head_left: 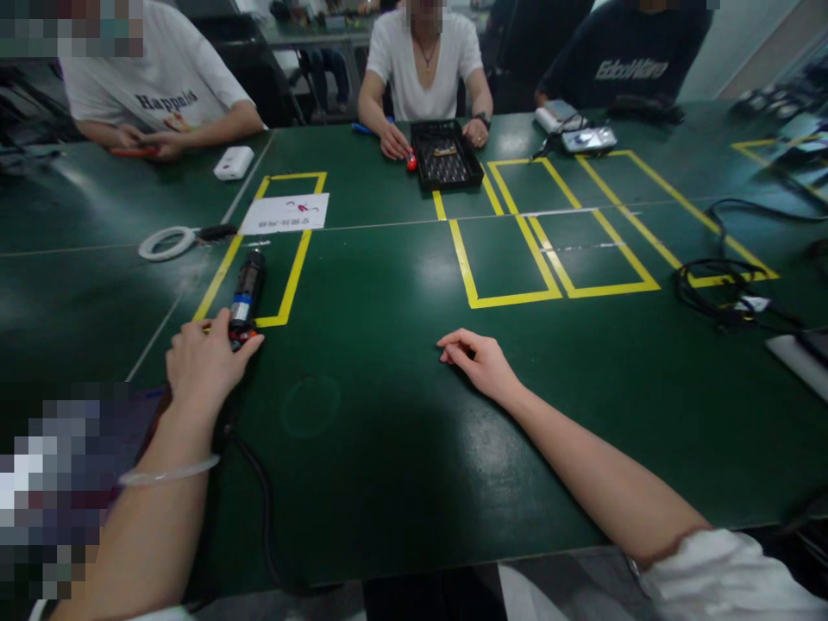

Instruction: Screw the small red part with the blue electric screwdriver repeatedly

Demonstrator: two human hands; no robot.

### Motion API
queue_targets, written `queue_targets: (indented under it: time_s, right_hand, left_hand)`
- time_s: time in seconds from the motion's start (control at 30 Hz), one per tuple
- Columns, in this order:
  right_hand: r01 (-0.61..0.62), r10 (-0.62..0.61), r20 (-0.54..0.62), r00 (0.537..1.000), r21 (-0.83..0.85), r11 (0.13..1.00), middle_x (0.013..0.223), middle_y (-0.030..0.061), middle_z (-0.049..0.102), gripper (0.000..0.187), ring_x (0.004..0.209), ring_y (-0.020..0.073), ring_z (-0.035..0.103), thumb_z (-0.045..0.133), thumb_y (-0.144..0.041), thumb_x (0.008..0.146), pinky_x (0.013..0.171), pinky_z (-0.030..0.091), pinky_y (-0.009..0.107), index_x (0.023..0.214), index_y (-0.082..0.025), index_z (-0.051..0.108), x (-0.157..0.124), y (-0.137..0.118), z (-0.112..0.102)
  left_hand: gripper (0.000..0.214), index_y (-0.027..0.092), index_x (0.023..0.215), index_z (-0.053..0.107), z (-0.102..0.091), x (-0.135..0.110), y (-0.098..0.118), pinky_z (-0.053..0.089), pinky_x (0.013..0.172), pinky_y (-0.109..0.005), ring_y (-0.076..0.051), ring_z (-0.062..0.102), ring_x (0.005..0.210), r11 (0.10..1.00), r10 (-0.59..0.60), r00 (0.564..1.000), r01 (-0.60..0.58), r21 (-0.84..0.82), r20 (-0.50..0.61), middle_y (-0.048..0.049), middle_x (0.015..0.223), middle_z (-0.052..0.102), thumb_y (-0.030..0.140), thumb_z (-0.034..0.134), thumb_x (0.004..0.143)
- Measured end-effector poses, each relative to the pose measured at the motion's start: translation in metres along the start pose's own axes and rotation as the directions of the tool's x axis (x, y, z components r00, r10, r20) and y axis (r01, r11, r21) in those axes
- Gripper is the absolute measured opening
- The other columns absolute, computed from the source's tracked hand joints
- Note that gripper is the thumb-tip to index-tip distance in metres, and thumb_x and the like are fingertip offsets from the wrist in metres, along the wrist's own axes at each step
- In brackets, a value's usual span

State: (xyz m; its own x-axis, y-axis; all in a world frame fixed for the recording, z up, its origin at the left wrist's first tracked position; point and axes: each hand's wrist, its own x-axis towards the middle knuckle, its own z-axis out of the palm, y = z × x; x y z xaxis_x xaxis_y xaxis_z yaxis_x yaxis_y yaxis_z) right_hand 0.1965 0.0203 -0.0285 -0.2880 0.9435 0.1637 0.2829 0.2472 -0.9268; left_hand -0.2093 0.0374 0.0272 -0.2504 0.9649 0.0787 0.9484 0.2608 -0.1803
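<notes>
My left hand (205, 362) is closed around the near end of a black cylindrical tool that looks like an electric screwdriver (246, 289), with a blue and white label band. The tool lies on the green table, its narrow end pointing away from me, inside a yellow tape outline (294, 280). Part of its near end is hidden by my fingers, and a dark cord (264, 492) runs toward me beside my forearm. My right hand (479, 362) rests on the table at centre right, holding nothing, its fingers loosely bent with a gap beside the thumb.
A white paper sheet (285, 213) lies across the tape, beside a coiled white cable (166, 243). Across the table, a person's hand (394, 141) touches a red object (411, 161) next to a black tray (451, 177). Black cables (718, 289) lie at right. Two more people sit opposite.
</notes>
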Motion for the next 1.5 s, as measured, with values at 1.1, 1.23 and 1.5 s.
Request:
queue_targets:
  time_s: [1.1, 1.23, 1.5]
  right_hand:
    - [-0.097, 0.035, 0.201, 0.979, 0.306, 0.947, 0.081, 0.0032, 0.070, 0.029, 0.069, 0.0131, 0.064, 0.068, -0.039, 0.085, 0.066, 0.053, 0.027, 0.103, -0.017, 0.064, -0.001, -0.003, 0.006]
    - [-0.115, 0.045, 0.197, 0.979, 0.359, 0.926, 0.085, 0.0039, 0.071, 0.028, 0.070, 0.0132, 0.065, 0.069, -0.039, 0.084, 0.066, 0.053, 0.027, 0.101, -0.018, 0.064, -0.001, -0.003, 0.007]
    - [-0.077, 0.039, 0.116, 0.993, 0.340, 0.937, 0.085, 0.0037, 0.070, 0.028, 0.071, 0.0133, 0.063, 0.069, -0.038, 0.083, 0.066, 0.052, 0.027, 0.103, -0.019, 0.066, -0.002, -0.004, 0.008]
  left_hand:
    - [0.056, 0.017, 0.142, 0.044, -0.022, -0.062, 0.184, 0.048, 0.086, -0.033, -0.016, 0.060, 0.086, 0.093, 0.796, 0.593, 0.079, -0.993, 0.122, -0.0052, 0.093, 0.063, 0.037, 0.055, 0.090]
    - [0.047, 0.016, 0.134, 0.049, -0.019, -0.065, 0.187, 0.049, 0.088, -0.035, -0.017, 0.061, 0.087, 0.065, 0.748, 0.648, 0.149, -0.987, 0.147, -0.0060, 0.092, 0.063, 0.038, 0.049, 0.093]
    - [0.028, 0.013, 0.095, 0.059, -0.017, -0.064, 0.189, 0.050, 0.083, -0.033, -0.016, 0.061, 0.082, 0.034, 0.722, 0.665, 0.245, -0.969, 0.193, -0.0056, 0.087, 0.062, 0.041, 0.054, 0.091]
